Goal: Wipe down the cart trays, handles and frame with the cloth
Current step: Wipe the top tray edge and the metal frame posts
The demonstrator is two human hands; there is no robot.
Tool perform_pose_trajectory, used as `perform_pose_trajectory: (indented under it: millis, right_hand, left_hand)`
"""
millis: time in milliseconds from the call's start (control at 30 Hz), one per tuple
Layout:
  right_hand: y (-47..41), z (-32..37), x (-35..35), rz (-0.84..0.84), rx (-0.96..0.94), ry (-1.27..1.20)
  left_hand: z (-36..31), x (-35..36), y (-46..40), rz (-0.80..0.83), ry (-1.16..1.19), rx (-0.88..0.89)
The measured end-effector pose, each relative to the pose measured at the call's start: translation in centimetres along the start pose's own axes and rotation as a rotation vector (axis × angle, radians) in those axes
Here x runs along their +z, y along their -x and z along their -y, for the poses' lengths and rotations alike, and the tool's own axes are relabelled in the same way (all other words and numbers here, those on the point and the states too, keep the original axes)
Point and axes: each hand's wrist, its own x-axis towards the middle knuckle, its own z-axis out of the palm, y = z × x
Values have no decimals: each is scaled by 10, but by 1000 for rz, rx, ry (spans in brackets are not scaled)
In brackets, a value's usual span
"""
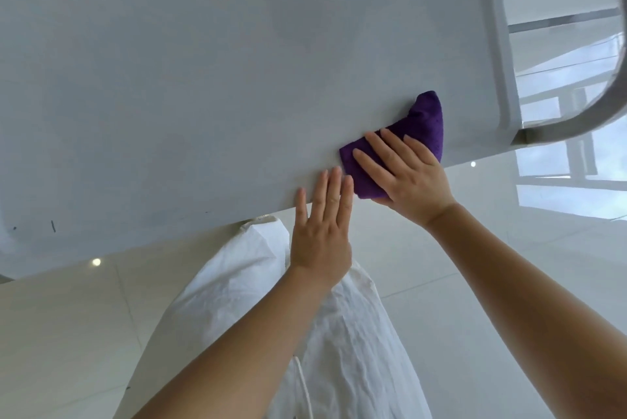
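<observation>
The cart's wide grey top tray [203, 79] fills the upper left of the head view. A folded purple cloth [427, 123] lies on the tray near its front right corner. My right hand [403, 171] presses flat on the cloth with straight fingers. My left hand [322, 225] rests beside it on the tray's front edge, fingers straight, holding nothing. A curved metal handle [576, 120] rises off the tray's right end, past the raised rim [498, 45].
Glossy pale floor tiles [509, 249] lie below and to the right of the cart. My white trousers [339, 333] show under the tray's edge. A lower shelf and frame bars [559, 25] appear through the handle at the upper right. Small dark marks [53, 226] sit at the tray's left.
</observation>
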Motion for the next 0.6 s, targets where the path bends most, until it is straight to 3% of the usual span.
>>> perform_pose_trajectory:
  millis: [367, 600]
  right_hand:
    - [41, -66, -5, 101, 15, 25]
    - [62, -92, 1, 101, 63, 21]
  left_hand:
    - [11, 3, 3, -44, -83, 32]
    - [0, -4, 4, -26, -66, -132]
